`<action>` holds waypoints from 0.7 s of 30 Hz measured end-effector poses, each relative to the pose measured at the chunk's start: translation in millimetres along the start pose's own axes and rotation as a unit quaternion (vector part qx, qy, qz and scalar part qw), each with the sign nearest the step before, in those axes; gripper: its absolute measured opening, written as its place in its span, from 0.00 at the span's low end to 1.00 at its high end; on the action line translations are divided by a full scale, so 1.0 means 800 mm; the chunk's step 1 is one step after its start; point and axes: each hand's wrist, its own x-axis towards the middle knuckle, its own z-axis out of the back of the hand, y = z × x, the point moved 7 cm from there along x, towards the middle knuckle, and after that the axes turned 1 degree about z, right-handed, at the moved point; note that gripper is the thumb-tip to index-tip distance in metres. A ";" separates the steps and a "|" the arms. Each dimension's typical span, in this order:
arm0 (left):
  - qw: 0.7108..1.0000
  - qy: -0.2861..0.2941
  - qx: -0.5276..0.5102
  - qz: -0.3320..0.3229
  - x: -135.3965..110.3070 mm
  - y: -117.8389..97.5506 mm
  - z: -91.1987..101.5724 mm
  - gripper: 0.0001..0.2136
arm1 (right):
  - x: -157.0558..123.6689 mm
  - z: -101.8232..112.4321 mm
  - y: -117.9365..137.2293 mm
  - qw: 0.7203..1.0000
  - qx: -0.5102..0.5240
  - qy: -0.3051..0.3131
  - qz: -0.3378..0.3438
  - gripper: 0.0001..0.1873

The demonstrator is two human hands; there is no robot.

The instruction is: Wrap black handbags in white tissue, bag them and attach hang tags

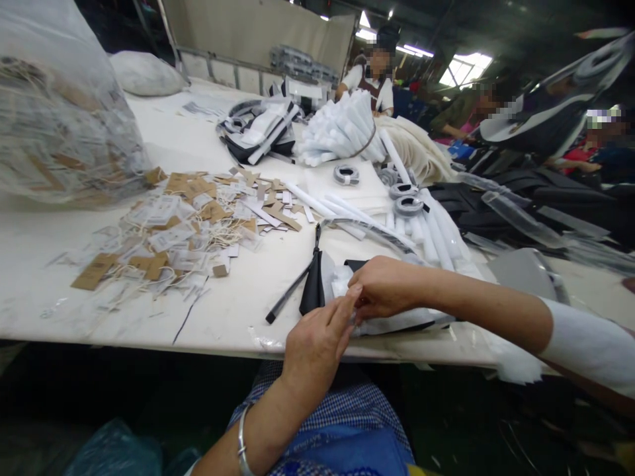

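Observation:
My left hand [317, 344] sits at the near table edge, fingers together and pointing up at a black-and-white folded item in clear plastic wrap [397, 322]. My right hand [384, 287] lies curled over the top of that same item, fingertips pinched against it. Both hands meet at its left end. A black strap [292, 291] trails from the item toward the left. A silver bangle [241, 439] is on my left wrist.
A heap of brown and white paper tags with strings [169, 231] covers the left of the white table [59, 304]. A big clear bag of tags [54, 112] stands far left. White tubes [342, 129], tape rolls [407, 205] and dark garments [520, 198] lie behind. Other people work at the far side.

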 end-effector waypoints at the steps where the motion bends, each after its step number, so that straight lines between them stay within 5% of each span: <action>1: 1.000 0.005 -0.001 0.006 -0.001 0.002 -0.001 0.33 | 0.002 -0.001 -0.002 1.000 -0.003 0.012 -0.014 0.15; 6: 0.999 0.001 -0.037 -0.004 -0.006 0.010 -0.001 0.27 | 0.013 0.003 -0.002 0.996 -0.001 0.065 -0.056 0.15; 12: 0.992 -0.011 -0.060 -0.108 -0.018 0.009 0.000 0.15 | 0.021 0.010 0.002 0.995 -0.010 0.088 -0.043 0.12; 21: 0.982 0.032 -0.047 -0.178 -0.030 0.012 -0.009 0.18 | 0.032 0.017 0.003 0.990 -0.058 0.114 -0.056 0.19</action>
